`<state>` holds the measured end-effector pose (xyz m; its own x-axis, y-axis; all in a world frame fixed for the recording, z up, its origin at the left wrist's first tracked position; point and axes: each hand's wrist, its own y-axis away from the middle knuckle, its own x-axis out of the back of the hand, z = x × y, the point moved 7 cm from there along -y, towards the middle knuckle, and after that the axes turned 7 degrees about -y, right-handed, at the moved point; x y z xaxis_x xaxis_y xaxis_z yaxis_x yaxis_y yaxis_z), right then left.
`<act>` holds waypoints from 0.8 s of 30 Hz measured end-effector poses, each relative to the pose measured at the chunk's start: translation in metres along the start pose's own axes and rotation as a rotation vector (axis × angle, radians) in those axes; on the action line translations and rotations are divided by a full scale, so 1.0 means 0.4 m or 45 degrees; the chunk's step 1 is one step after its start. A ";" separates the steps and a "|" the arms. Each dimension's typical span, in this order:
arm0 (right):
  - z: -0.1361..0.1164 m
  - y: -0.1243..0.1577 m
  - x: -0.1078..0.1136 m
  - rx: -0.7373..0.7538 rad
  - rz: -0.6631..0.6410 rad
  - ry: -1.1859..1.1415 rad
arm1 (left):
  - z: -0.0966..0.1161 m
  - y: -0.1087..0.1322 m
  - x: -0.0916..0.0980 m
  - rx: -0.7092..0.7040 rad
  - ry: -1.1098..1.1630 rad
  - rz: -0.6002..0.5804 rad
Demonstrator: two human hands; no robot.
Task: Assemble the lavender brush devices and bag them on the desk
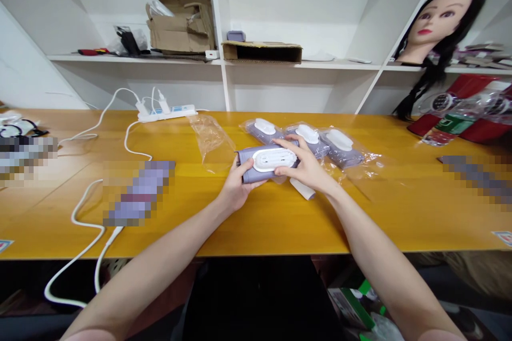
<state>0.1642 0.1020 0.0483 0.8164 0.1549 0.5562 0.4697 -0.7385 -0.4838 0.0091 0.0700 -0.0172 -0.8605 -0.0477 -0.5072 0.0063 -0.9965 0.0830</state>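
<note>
Both hands hold a lilac rolled device with a white oval plate (269, 160) just above the orange table (280, 224). My left hand (237, 184) grips its left end from below, fingers curled round it. My right hand (304, 164) wraps over its right end, fingers on top. Behind it lie three similar lilac devices in clear plastic bags (308, 138) in a row. An empty clear bag (212, 141) lies to the left. A small white piece (302, 189) rests on the table under my right wrist.
A white power strip (166, 113) with white cables (86, 208) sits at the back left. White shelves hold cardboard boxes (182, 18). A mannequin head (438, 18) stands at the back right, above a red box and a plastic bottle (460, 117).
</note>
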 end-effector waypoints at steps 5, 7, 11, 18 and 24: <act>0.007 -0.001 -0.009 0.003 -0.057 0.046 | 0.007 -0.009 0.019 0.081 0.042 0.107; 0.005 -0.001 -0.008 0.038 -0.022 0.028 | 0.011 -0.010 0.022 0.087 0.040 0.121; 0.000 -0.002 0.002 0.115 0.080 -0.037 | 0.014 -0.009 0.022 0.097 0.029 0.121; -0.024 -0.004 0.004 0.237 0.099 -0.123 | 0.019 -0.005 0.023 0.081 0.013 0.162; -0.034 0.001 0.001 0.247 0.119 -0.151 | 0.013 -0.010 0.023 0.091 -0.007 0.135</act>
<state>0.1600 0.0930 0.0574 0.8876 0.1763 0.4256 0.4368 -0.6152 -0.6563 -0.0014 0.0738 -0.0178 -0.8596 -0.1521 -0.4879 0.0614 -0.9785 0.1968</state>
